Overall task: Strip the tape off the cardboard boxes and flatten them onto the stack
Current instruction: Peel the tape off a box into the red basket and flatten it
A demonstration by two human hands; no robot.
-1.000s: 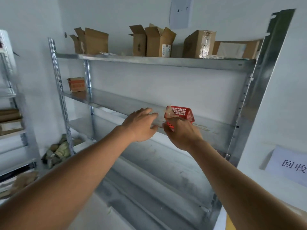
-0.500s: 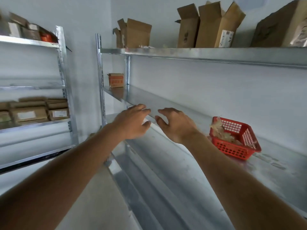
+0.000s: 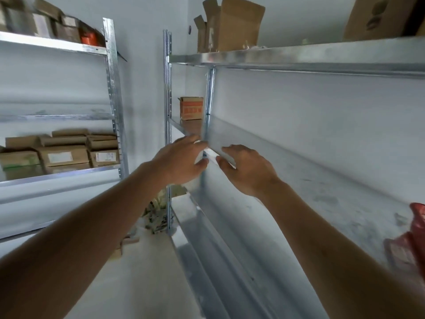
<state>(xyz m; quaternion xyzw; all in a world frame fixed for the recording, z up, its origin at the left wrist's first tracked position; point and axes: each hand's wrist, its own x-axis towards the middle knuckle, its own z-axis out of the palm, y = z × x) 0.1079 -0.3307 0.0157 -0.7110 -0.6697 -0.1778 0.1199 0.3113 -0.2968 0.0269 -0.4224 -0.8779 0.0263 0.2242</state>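
1. Head view: the left hand (image 3: 181, 160) and right hand (image 3: 247, 169) reach forward side by side over the front edge of the middle metal shelf (image 3: 299, 180), fingers loosely spread, neither holding anything.
2. A small orange-printed cardboard box (image 3: 191, 108) stands at the far left end of that shelf, beyond the hands.
3. An open cardboard box (image 3: 232, 24) sits on the top shelf (image 3: 299, 55).
4. More boxes (image 3: 62, 153) lie stacked on the left rack.
5. A red basket (image 3: 417, 229) shows at the right edge.
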